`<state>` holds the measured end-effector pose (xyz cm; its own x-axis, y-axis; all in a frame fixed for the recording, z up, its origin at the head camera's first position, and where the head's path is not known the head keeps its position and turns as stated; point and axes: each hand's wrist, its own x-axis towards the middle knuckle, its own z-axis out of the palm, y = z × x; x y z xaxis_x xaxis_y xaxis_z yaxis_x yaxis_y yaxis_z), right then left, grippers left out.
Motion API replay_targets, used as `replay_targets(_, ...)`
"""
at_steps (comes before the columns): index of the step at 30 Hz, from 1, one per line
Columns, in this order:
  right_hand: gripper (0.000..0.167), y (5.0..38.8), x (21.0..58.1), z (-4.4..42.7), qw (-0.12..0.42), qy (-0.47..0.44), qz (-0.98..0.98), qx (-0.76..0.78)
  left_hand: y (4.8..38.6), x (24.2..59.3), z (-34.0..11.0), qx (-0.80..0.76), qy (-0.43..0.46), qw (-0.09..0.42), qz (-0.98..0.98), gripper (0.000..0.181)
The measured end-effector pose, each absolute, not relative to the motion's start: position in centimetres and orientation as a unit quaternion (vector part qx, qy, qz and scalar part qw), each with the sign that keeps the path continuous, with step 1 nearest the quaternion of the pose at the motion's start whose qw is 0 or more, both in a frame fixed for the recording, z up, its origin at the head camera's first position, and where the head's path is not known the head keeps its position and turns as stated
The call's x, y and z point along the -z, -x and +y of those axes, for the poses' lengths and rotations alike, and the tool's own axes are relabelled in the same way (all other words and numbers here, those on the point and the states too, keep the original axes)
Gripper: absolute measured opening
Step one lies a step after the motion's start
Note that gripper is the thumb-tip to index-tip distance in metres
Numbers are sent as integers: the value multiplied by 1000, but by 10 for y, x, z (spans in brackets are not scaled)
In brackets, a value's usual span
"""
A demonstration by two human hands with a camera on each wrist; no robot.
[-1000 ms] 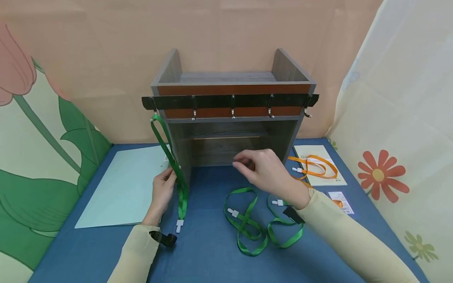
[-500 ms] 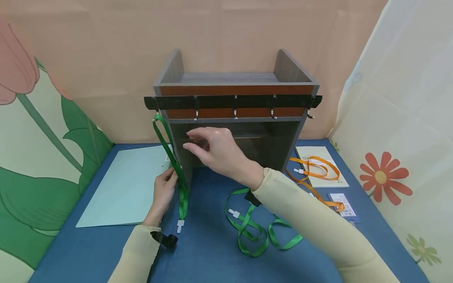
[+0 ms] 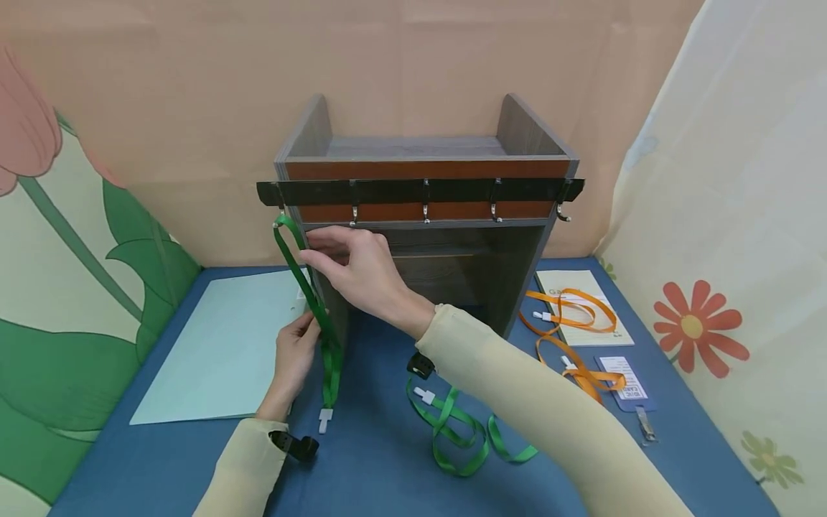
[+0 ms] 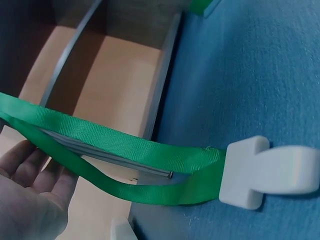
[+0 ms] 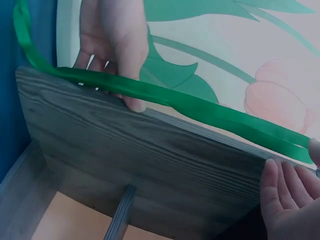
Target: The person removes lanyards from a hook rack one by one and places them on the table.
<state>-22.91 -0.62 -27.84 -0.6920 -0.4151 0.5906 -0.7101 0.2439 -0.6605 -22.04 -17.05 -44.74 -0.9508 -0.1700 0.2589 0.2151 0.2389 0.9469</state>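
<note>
A green lanyard (image 3: 314,298) with a white plastic clip (image 4: 272,172) hangs from the leftmost hook of a black hook rail (image 3: 394,192) on the front of a grey wooden shelf unit (image 3: 413,149). My left hand (image 3: 296,350) is at the lanyard's lower half; in the left wrist view its fingers lie loosely bent behind the strap. Higher up, my right hand (image 3: 362,269) reaches across the shelf's left side panel. Its thumb is near the strap, and a gap shows between thumb and fingers. In the right wrist view those fingers touch the panel's edge.
More green lanyards (image 3: 446,427) lie loosely coiled on the blue tablecloth (image 3: 368,474). At right are orange lanyards (image 3: 584,323), a notebook (image 3: 607,337) and a badge card (image 3: 623,380) with a metal clip. A pale blue folder (image 3: 220,352) lies at left.
My right hand has moved left and upward from above the table centre to the hanging lanyard. The left hand has stayed beside the strap, and the lanyard remains hanging from the leftmost hook.
</note>
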Motion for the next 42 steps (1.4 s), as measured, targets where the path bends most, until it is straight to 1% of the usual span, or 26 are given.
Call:
replay_targets(6, 29, 228, 271, -18, 138, -353, -775, -506, 203, 419, -170, 611, 10, 157, -776, 31)
replay_targets(14, 23, 226, 269, -29, 143, -328, -779, -515, 201, 418, -171, 609, 6, 169, -775, 30)
replay_targets(18, 21, 227, 270, -30, 149, -315, -784, -514, 204, 419, -171, 603, 16, 171, -779, 29)
replay_targets(22, 18, 226, 270, -26, 167, -317, -773, -523, 215, 432, -175, 606, 20, 165, -778, 33)
replay_targets(27, 16, 215, 267, -16, 201, -328, -757, -529, 223, 448, -178, 613, 20, 168, -772, 34)
replay_targets(31, 17, 206, 260, -5, 210, -326, -757, -526, 224, 452, -177, 617, 26, 174, -767, 31)
replay_targets(35, 17, 200, 253, 8, 222, -330, -749, -529, 226, 454, -175, 620, 26, 167, -766, 31)
replay_targets(42, 17, 197, 244, 24, 211, -338, -745, -535, 226, 456, -174, 630, 32, 151, -761, 37)
